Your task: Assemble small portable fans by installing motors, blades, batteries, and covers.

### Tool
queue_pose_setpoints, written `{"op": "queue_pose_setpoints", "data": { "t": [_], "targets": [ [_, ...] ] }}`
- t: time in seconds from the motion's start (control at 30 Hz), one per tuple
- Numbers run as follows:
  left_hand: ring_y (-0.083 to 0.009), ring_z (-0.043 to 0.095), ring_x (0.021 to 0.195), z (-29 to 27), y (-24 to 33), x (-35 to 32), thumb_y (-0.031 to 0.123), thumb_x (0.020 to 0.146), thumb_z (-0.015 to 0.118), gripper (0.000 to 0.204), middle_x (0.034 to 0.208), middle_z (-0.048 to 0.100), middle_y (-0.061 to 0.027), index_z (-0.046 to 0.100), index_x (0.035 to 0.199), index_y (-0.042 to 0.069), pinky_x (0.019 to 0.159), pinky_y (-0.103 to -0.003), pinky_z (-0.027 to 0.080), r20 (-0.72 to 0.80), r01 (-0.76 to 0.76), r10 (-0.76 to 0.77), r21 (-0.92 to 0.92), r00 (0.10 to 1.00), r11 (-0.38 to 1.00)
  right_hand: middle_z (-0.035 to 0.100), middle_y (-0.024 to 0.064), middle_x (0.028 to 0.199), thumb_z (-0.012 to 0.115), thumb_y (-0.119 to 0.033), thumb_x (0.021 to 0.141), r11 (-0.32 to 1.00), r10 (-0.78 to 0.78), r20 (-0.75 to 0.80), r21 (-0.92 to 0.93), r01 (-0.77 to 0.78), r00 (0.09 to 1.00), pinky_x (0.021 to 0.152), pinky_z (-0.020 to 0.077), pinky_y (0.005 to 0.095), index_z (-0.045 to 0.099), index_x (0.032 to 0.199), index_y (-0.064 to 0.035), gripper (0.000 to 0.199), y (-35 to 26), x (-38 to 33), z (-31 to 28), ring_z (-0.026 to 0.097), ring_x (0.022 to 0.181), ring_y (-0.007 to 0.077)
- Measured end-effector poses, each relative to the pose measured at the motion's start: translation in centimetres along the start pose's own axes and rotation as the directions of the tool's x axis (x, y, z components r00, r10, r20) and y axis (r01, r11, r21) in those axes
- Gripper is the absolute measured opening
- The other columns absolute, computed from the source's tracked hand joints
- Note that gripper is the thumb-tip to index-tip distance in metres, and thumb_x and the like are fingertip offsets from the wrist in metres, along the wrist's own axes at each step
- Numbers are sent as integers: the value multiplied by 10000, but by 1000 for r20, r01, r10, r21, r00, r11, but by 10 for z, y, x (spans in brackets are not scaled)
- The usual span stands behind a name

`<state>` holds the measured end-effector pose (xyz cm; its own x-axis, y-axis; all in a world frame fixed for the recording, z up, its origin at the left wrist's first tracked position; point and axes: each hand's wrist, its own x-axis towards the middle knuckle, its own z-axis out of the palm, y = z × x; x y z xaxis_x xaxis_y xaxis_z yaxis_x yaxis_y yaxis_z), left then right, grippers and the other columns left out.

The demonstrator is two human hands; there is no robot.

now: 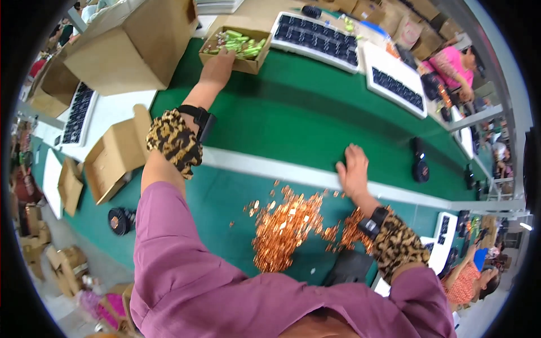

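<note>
My left arm stretches out to a small cardboard box [248, 65] of bright green, cylinder-like parts [243, 45]. My left hand [217, 69] is over its near left side, fingertips down among the parts, so their grip is hidden. My right hand [355, 172] lies with fingers stretched out over the white strip [270, 172] and the edge of the green belt [293, 121], holding nothing. Close to my body on the green worktop [220, 197] lies a loose pile of small copper-coloured metal pieces [284, 225]. A smaller heap [354, 228] is beside my right wrist.
A large cardboard box [129, 50] and an open carton [115, 155] stand at left. White trays of black parts [315, 42] line the far side. A round black part with a stem [420, 163] lies on the belt; another [119, 221] sits at left. Co-workers [456, 67] sit at right.
</note>
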<state>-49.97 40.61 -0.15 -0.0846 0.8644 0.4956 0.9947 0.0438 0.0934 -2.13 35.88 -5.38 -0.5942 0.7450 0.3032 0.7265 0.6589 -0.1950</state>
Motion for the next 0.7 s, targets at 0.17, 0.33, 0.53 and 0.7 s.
{"op": "queue_pose_setpoints", "data": {
  "t": [0.17,0.33,0.53,0.7],
  "targets": [
    [-390,581,709,-116,82,-93,156,825,590,162,890,544,-173,479,878,51,596,-465,486,23,8,-5,-160,1000,987,468,179,1267,584,-278,840,991,33,-83,134,-22,996,1024,311,464,524,1186,-27,431,16,-4,-11,390,1214,371],
    [-377,572,754,-167,126,-213,190,816,632,199,920,548,-132,511,915,67,590,-460,470,127,252,-236,-125,963,960,578,138,1166,543,-220,872,876,-70,-21,477,72,997,996,372,396,607,1104,-49,296,-4,21,-18,475,1161,305],
    [-378,575,838,-160,161,-278,167,822,626,205,1000,569,-141,532,970,60,658,-443,487,117,406,-394,-117,912,906,594,140,1093,511,-183,877,851,-102,-108,506,143,989,977,385,398,615,1044,-31,249,-63,9,3,497,1091,322],
    [-375,384,1226,-144,222,-327,168,893,524,407,1277,471,-196,450,1253,-6,1025,-460,287,-142,559,-612,-288,778,778,588,146,967,554,-133,842,718,-300,-58,643,266,952,916,414,388,600,926,4,167,-111,-31,-6,516,979,312]
  ]
}}
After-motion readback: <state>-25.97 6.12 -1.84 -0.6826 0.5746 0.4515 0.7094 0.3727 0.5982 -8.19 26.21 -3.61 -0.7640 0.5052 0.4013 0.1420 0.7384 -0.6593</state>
